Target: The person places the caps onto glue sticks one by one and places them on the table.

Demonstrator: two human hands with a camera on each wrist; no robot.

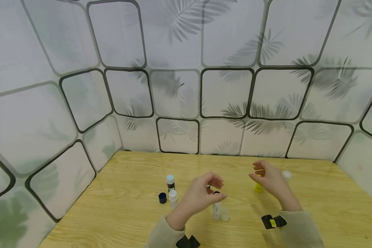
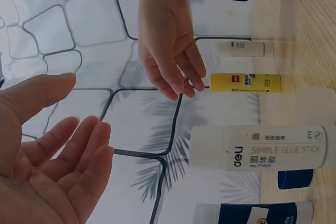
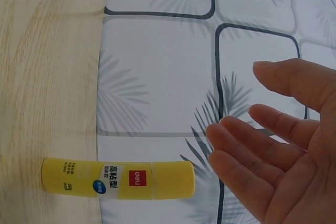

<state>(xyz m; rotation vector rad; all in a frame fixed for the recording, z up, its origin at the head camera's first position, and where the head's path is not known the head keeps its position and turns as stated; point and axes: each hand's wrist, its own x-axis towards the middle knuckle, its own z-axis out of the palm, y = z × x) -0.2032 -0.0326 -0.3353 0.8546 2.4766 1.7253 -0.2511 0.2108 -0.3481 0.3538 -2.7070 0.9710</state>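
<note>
My left hand hovers over the middle of the table, fingers loosely bent and apart from the thumb, nothing between them. Below it stands a white glue stick with a dark top, beside a translucent cap. To its left are another white glue stick and a blue glue stick with a pale cap. My right hand is raised by a yellow glue stick, which it partly covers in the head view. In the right wrist view its curved fingers hold nothing. Behind that hand stands a white-topped glue stick.
A dark blue cap lies left of the glue sticks on the wooden table. A patterned cloth hangs like a wall along the table's back and sides.
</note>
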